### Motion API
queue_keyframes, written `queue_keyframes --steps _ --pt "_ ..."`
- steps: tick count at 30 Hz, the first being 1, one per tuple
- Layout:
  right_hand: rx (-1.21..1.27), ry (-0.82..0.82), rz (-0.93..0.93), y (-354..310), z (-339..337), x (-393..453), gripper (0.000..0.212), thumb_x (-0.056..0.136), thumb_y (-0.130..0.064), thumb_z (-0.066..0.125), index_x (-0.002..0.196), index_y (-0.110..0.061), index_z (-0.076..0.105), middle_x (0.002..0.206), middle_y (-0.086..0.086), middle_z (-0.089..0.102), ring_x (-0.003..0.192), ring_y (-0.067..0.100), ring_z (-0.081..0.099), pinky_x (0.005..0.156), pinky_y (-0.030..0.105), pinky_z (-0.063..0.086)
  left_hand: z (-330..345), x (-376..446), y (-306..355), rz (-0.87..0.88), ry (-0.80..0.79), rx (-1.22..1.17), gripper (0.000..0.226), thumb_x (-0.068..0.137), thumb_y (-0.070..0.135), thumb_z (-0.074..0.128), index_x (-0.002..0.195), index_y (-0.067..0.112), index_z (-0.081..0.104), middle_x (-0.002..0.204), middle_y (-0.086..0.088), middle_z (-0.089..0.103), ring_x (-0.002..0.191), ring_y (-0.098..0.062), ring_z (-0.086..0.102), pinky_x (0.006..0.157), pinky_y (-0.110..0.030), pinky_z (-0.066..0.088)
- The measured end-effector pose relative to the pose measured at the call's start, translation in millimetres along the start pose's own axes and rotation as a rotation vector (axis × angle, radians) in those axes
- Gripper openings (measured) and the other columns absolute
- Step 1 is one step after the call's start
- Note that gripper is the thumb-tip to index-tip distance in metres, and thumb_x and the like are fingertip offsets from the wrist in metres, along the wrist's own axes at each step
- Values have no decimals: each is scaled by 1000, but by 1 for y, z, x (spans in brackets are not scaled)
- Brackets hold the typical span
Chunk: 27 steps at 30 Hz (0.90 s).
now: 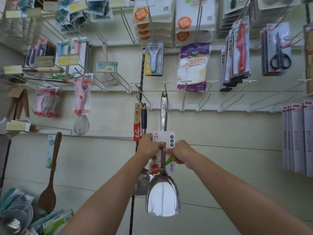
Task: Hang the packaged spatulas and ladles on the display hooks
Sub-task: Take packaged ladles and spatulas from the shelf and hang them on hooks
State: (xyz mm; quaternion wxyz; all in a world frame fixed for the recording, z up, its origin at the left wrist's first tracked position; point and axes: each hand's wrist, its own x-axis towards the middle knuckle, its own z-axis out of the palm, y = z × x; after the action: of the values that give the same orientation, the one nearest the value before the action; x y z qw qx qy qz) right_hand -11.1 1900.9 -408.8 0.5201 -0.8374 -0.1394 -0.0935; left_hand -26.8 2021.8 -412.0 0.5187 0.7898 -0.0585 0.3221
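With both forearms raised toward wall, my left hand (pixel 149 146) curls round left edge of card on steel spatula (pixel 163 192); my right hand (pixel 180 154) pinches card's right edge, fingers bent. Spatula held upright, blade down, handle tip just at white display hook (pixel 165 86); whether hole is over hook, cannot tell. Just left, second packaged utensil (pixel 143 126) hangs from neighbouring hook. Farther left: wooden spoon (pixel 50 177), whisk (pixel 81 125). Farther up: peeler (pixel 153 57), scissors (pixel 280 55).
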Motion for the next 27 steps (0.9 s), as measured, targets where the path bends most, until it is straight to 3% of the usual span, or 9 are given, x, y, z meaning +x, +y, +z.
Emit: queue_keyframes --steps 5,8,12,16,18,21,24,27 --pt "-2 -11 28 4 0 0 24 90 -14 61 111 -1 59 89 14 61 53 14 47 44 21 36 2 2 -3 -13 -7 26 14 82 7 65 95 3 62 102 -14 68 79 -21 62 56 -20 50" --pt "0 -11 33 6 0 -1 21 90 -13 61 108 -3 59 85 12 60 51 13 47 43 20 35 4 3 -5 -30 -17 2 12 81 6 66 92 4 61 101 -14 68 82 -23 63 64 -27 52" --pt "-8 19 22 5 1 2 15 88 -15 61 101 -7 61 78 9 59 51 14 46 42 20 31 7 6 -5 -79 10 -75 38 81 6 67 105 8 38 105 -14 62 93 -29 65 77 -38 57" --pt "28 90 32 -2 -1 4 2 87 -15 56 86 -13 57 70 3 55 54 13 46 44 20 29 10 12 5 -20 79 -159 50 80 0 66 104 14 25 105 -18 59 86 -32 64 60 -29 53" --pt "54 125 22 -7 -3 7 3 85 -15 56 82 -13 57 71 4 56 57 15 48 46 22 30 12 16 11 23 93 -120 40 80 0 65 98 16 33 99 -15 59 81 -30 63 53 -24 48" --pt "73 202 7 -12 -6 17 18 82 -19 61 97 -9 58 84 8 64 72 22 60 51 25 38 14 25 21 -2 82 -55 20 84 5 63 75 17 51 80 -2 57 77 -21 59 63 -26 49" --pt "98 311 24 -15 -10 29 41 82 -23 63 113 -7 42 99 11 63 85 28 64 61 33 51 13 33 33 -65 8 -47 7 83 8 60 84 3 65 81 -11 65 74 -25 63 71 -34 54" --pt "54 386 28 -17 -15 33 38 84 -22 63 112 -7 43 99 12 62 89 32 64 75 38 54 15 34 42 -61 -93 -79 14 81 7 56 85 -5 62 80 -17 59 72 -27 57 68 -34 47"
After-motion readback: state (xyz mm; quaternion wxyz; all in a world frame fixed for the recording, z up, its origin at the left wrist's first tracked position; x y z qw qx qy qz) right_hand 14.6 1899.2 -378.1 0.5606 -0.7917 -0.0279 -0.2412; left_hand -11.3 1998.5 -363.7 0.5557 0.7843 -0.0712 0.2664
